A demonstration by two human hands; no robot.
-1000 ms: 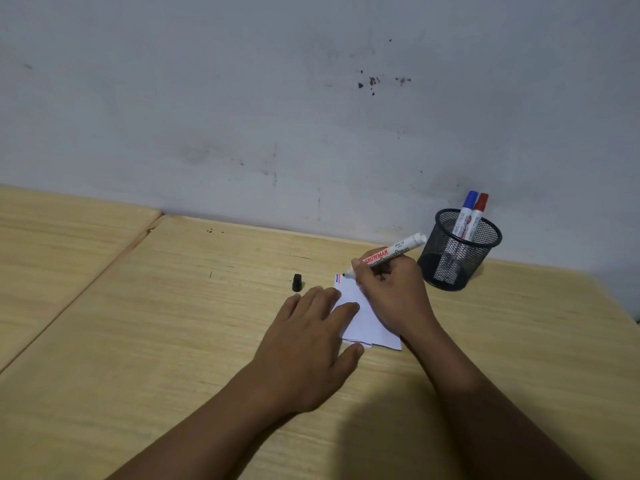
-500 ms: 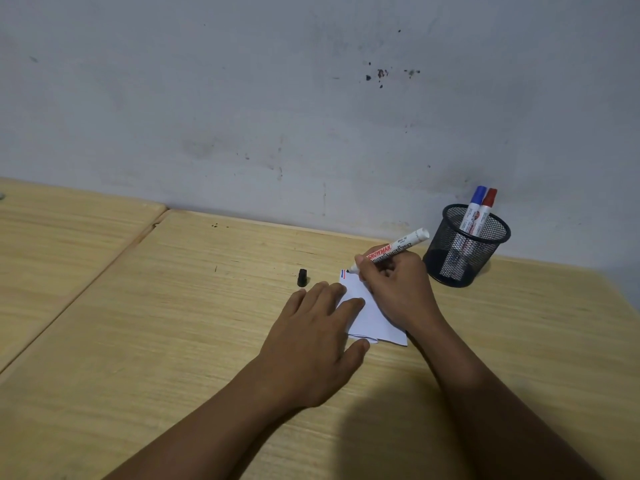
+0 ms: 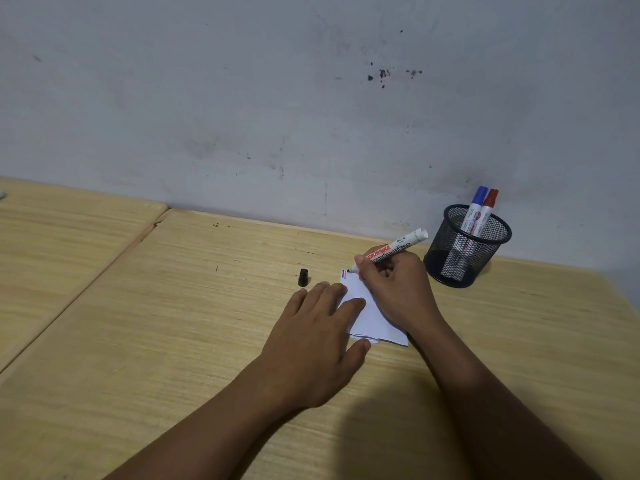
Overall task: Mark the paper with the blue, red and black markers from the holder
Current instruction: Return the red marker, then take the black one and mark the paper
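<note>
Two bare arms reaching in from the near edge over the wooden tabletop (image 3: 173, 323). Left hand (image 3: 313, 344) flat and open, fingers spread, pressing down on the near left part of the white folded paper (image 3: 372, 320). Right hand (image 3: 398, 289) just beyond, fingers curled tight around the black marker (image 3: 398, 245), cap off, white end tilted up and away to the right, dark tip down at the far left corner of the paper. Short blue and red lines (image 3: 344, 274) drawn right beside that tip. Small black cap (image 3: 303, 277) standing alone on the tabletop, left of the paper, near the left fingertips but apart from them. Farther back on the right, round black mesh holder (image 3: 464, 251) sitting close to the wall. Inside it, blue marker (image 3: 475, 207) and red marker (image 3: 486, 211), both capped, leaning side by side and touching. Behind everything, grey wall (image 3: 242, 98) with dark spots.
</note>
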